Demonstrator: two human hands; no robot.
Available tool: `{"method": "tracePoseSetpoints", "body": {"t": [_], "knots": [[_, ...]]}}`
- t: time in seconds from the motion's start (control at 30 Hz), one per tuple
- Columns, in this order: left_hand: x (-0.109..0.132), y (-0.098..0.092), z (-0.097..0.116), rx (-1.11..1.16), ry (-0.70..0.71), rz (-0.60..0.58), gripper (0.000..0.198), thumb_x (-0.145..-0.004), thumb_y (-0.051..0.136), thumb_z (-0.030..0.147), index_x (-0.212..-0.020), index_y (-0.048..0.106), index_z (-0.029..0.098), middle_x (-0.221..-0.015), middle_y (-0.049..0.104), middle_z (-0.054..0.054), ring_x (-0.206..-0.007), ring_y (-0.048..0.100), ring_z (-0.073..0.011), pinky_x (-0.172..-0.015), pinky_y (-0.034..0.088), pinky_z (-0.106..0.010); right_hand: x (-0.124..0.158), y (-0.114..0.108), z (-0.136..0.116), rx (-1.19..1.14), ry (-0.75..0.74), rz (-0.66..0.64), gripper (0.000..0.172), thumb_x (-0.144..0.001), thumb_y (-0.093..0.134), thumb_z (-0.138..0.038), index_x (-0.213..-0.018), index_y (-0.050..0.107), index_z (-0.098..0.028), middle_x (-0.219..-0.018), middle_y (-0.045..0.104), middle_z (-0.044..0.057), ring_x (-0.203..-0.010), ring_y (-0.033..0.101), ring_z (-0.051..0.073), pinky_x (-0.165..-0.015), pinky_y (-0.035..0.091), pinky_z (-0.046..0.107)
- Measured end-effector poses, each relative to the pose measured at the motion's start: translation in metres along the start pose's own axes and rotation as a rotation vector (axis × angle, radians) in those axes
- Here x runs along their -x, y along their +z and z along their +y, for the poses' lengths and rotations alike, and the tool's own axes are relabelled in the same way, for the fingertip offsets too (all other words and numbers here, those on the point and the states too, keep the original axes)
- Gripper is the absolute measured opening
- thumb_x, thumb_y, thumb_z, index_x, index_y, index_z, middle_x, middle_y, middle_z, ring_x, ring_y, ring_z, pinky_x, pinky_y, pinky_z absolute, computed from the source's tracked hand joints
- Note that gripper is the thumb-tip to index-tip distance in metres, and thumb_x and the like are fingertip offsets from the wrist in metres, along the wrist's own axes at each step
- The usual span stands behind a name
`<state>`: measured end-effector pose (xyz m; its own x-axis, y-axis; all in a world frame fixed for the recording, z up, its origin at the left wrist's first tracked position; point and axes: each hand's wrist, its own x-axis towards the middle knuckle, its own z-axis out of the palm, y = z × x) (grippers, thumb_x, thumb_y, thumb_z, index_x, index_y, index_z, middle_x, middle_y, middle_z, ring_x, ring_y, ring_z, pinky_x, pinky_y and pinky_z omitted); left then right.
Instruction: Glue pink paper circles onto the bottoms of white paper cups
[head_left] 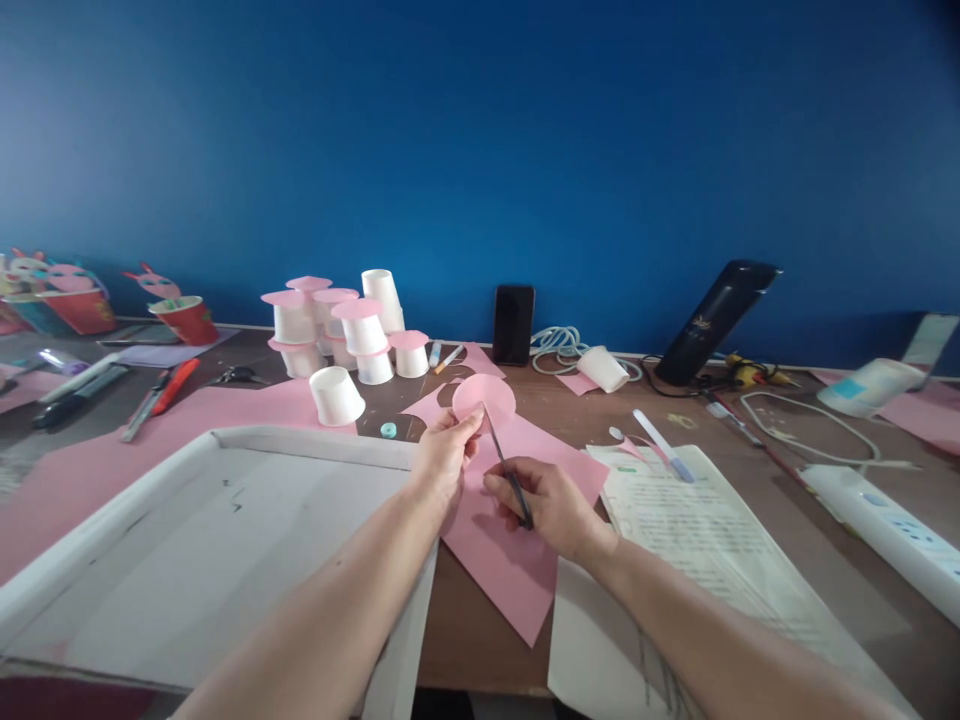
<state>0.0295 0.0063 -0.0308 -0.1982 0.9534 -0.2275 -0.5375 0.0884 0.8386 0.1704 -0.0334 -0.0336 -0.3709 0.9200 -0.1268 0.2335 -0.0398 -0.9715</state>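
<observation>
Showed at left a white tray (315, 446) and, beyond it, stacked pink-topped white cups (361, 333). At center, pinched a round pink disc (496, 392) between thumb and fingers of the left hand (446, 445), above a pink sheet (504, 590), with scissors (498, 446) at its near edge. Clamped these in curled fingers of the right hand (556, 502), beside printed pages (697, 530) and, farther right, a white power strip (881, 525).

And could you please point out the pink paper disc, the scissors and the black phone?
Pink paper disc (487, 389): head view, on its flat face.
Scissors (515, 486): head view, on the dark handle.
Black phone (514, 326): head view, mid-screen.
</observation>
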Motion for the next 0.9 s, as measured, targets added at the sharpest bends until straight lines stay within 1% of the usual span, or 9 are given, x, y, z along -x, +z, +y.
{"method": "tracePoseSetpoints", "body": {"t": [0.13, 0.37, 0.57, 0.73, 0.9], "knots": [[0.0014, 0.0015, 0.0014, 0.006, -0.008, 0.002, 0.036, -0.049, 0.086, 0.033, -0.067, 0.060, 0.015, -0.057, 0.055, 0.004, -0.045, 0.041, -0.0026, -0.045, 0.029, -0.017, 0.0001, 0.0003, -0.0005, 0.001, 0.006, -0.001, 0.039, -0.076, 0.065, -0.053, -0.088, 0.064, -0.016, -0.060, 0.059, 0.000, -0.050, 0.052, 0.011, -0.051, 0.042, 0.025], [0.0000, -0.0008, -0.0008, -0.003, 0.000, -0.024, 0.032, -0.054, 0.084, 0.032, -0.068, 0.061, 0.015, -0.055, 0.052, 0.004, -0.045, 0.039, -0.0026, -0.044, 0.028, -0.017, -0.0003, 0.0003, 0.0008, 0.030, -0.011, 0.013, 0.033, -0.078, 0.064, -0.049, -0.085, 0.064, -0.017, -0.059, 0.058, -0.001, -0.049, 0.051, 0.011, -0.051, 0.041, 0.025], [0.0002, -0.0007, -0.0012, 0.006, 0.004, -0.021, 0.030, -0.055, 0.083, 0.030, -0.065, 0.060, 0.014, -0.054, 0.052, 0.004, -0.045, 0.039, -0.0024, -0.044, 0.028, -0.017, 0.0005, 0.0000, 0.0014, 0.043, -0.018, 0.020, 0.033, -0.078, 0.064, -0.050, -0.084, 0.065, -0.017, -0.059, 0.059, -0.001, -0.049, 0.052, 0.011, -0.050, 0.040, 0.024], [0.0008, 0.0000, -0.0008, 0.029, 0.004, -0.008, 0.031, -0.053, 0.084, 0.029, -0.063, 0.058, 0.014, -0.055, 0.053, 0.004, -0.047, 0.042, -0.0024, -0.047, 0.031, -0.016, 0.0012, -0.0003, 0.0009, 0.052, -0.028, 0.024, 0.031, -0.078, 0.064, -0.049, -0.078, 0.063, -0.018, -0.059, 0.059, -0.001, -0.049, 0.051, 0.011, -0.050, 0.040, 0.024], [0.0001, -0.0004, 0.0001, 0.029, -0.009, -0.011, 0.035, -0.051, 0.086, 0.032, -0.061, 0.057, 0.015, -0.054, 0.050, 0.005, -0.046, 0.040, -0.0022, -0.046, 0.031, -0.017, 0.0018, -0.0007, -0.0004, 0.053, -0.050, 0.021, 0.032, -0.078, 0.063, -0.049, -0.075, 0.062, -0.018, -0.057, 0.057, -0.001, -0.048, 0.050, 0.011, -0.049, 0.039, 0.024]]}}
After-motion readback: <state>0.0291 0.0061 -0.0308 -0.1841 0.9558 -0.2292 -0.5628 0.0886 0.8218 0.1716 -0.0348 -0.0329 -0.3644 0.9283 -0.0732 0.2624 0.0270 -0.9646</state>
